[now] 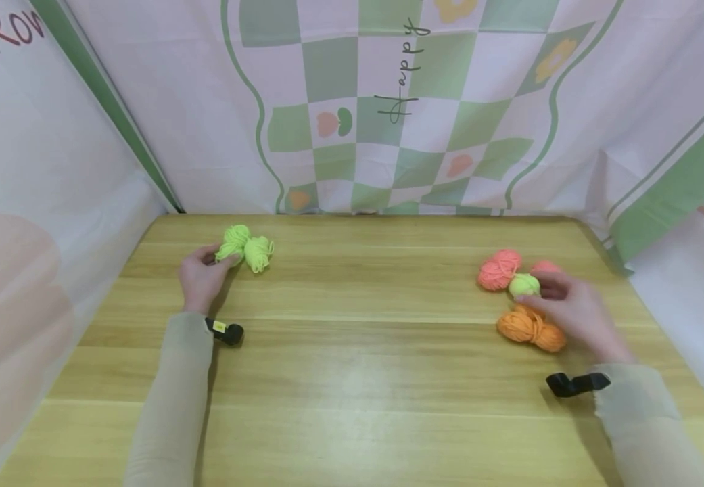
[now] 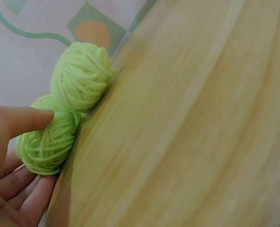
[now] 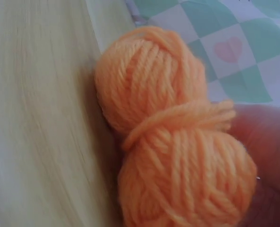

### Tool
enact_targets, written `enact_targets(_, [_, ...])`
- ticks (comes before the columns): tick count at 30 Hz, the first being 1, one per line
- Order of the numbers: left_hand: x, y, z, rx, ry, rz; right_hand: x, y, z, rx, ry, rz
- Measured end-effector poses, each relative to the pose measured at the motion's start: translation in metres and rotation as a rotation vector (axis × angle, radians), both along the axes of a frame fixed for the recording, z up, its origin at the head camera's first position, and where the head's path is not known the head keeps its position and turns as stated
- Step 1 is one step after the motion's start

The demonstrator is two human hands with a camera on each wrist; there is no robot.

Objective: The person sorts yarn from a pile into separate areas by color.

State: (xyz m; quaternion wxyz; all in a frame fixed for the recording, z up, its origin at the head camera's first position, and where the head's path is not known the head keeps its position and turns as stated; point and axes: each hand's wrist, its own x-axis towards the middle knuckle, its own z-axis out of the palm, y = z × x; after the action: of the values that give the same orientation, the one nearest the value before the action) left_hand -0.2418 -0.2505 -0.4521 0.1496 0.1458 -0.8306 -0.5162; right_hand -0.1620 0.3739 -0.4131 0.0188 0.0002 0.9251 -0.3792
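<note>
A: Left hand [image 1: 202, 277] far left on wooden table [image 1: 358, 365], against green yarn skein [image 1: 244, 246]. Grip?

B: Thumb [image 2: 29, 118] pressed on skein's waist [image 2: 66, 113], other fingers [image 2: 17, 189] loosely curled beneath near lobe. Pinching lightly, not clenched. Skein lying on table near back edge, just before checked backdrop [image 1: 400, 101].

A: Right hand [image 1: 573, 311]?

B: Over cluster at far right. Fingertips around small green yarn ball [image 1: 523, 285], apparently pinching; head view too small to be sure. Pink yarn skein [image 1: 499, 269] just beside ball on its left, second pink lobe partly hidden behind fingers.

A: Orange yarn skein [image 1: 531, 328]?

B: On table, directly below green ball, touching underside of right hand. Wrist view: orange skein [image 3: 173, 151] filling frame, wrapped at waist, finger [image 3: 265, 142] against its right side. Whether gripped or merely touched, cannot tell.

A: Else?

B: Beige sleeves on both arms, black strap clip at each wrist [image 1: 225, 331].
</note>
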Motion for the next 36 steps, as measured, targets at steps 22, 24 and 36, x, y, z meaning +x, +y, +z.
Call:
enact_targets(22, [0.000, 0.000, -0.001, -0.005, 0.003, -0.004, -0.011, -0.005, -0.008, 0.045, 0.054, 0.010])
enact_targets(24, [-0.001, 0.000, -0.001, -0.008, 0.007, -0.004, -0.010, -0.005, -0.009, 0.046, 0.063, 0.011])
enact_targets(36, [0.000, 0.000, -0.001, -0.007, 0.016, -0.005, -0.009, -0.006, -0.008, 0.055, 0.068, 0.011])
